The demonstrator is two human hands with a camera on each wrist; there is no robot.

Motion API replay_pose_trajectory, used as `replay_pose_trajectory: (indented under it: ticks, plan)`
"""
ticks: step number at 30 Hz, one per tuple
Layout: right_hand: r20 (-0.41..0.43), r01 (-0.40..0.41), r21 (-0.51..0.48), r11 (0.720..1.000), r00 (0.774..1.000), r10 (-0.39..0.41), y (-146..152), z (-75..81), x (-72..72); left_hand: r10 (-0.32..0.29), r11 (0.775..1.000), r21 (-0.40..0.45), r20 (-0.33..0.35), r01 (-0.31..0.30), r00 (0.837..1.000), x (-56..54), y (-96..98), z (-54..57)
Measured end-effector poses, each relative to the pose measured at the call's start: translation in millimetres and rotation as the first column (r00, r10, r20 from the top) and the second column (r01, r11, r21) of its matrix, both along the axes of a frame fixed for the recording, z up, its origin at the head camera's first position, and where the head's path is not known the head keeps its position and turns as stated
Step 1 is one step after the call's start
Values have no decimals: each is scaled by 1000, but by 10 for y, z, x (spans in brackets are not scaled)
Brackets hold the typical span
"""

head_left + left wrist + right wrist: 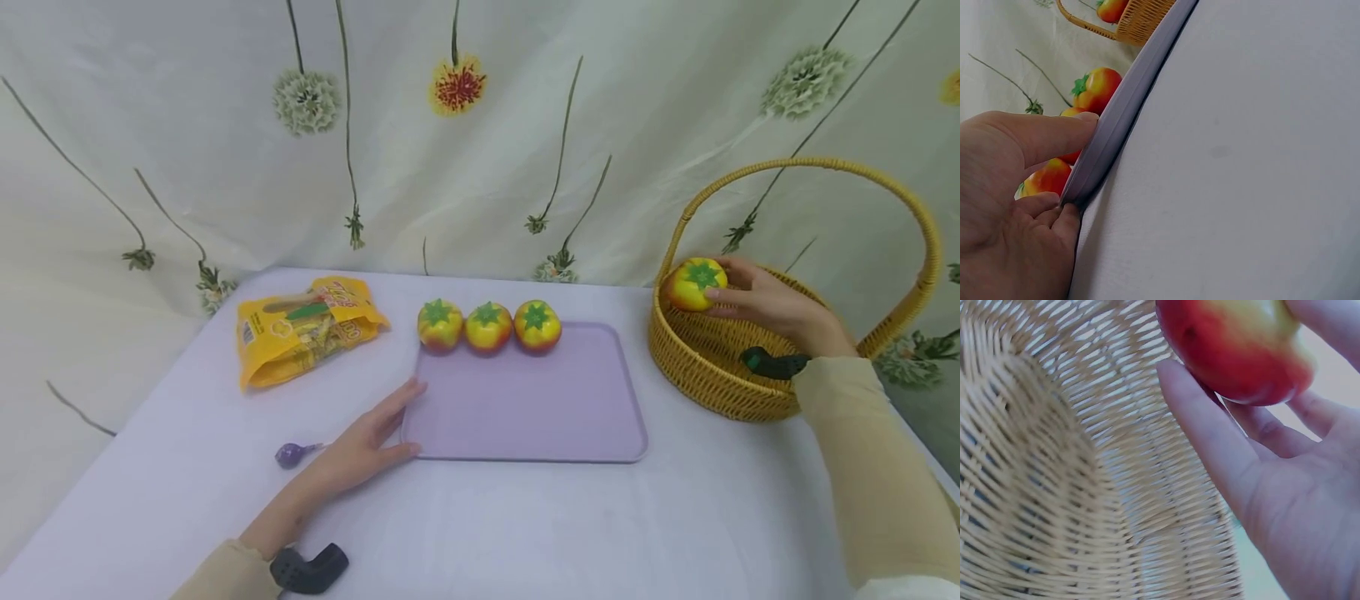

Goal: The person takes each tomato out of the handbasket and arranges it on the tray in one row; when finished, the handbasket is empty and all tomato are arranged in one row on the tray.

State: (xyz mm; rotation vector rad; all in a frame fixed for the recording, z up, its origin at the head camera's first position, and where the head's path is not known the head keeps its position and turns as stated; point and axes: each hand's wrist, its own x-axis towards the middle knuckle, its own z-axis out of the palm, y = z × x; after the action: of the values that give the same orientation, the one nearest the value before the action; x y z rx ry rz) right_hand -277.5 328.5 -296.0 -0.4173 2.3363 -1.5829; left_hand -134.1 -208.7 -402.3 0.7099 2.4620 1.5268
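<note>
Between its thumb and fingers, my right hand holds a yellow-and-red persimmon with a green leafy top, at the left rim of the wicker basket. The right wrist view shows the persimmon's red underside against the woven wall. My left hand touches the lilac tray at its near left corner, fingers and thumb extended and apart. Three similar persimmons stand in a row along the tray's far left edge.
An opened yellow candy bag lies on the left of the white-covered table. A purple-wrapped lollipop is next to my left forearm. The basket's tall arched handle rises above my right hand. A flowered curtain hangs behind.
</note>
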Motion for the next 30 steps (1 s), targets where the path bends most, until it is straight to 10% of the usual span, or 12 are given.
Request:
replay_pose_trajectory:
  ticks: [15,30]
  plan:
    - [-79,-108,-400,910,993,83,-426,327,347,0,1000,1,-7,0,1000,-3,-4,-14]
    - [110,82,-355,931,993,-45,-1240,-173,425,-8,1000,13,-5,8,1000,-10,-6,-26]
